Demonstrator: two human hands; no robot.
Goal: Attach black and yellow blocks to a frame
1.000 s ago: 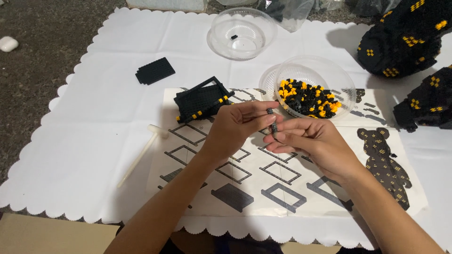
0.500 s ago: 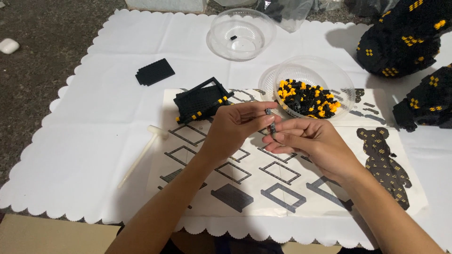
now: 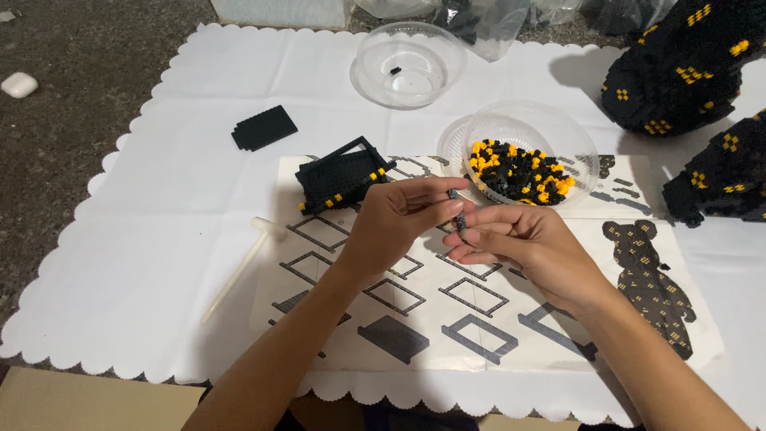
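White scalloped cloth covers the table. At frame centre, left hand and right hand pinch a tiny black brick piece, likely light, stiff, easily dropped; fingertip grip suits.

My left hand and my right hand are both bare: no gloves, no rings, no watch or band at either wrist. My forearms are bare too, with no sleeve showing anywhere along them down to the bottom edge of the view. My fingers are slender and my nails are short, plain and unpainted.
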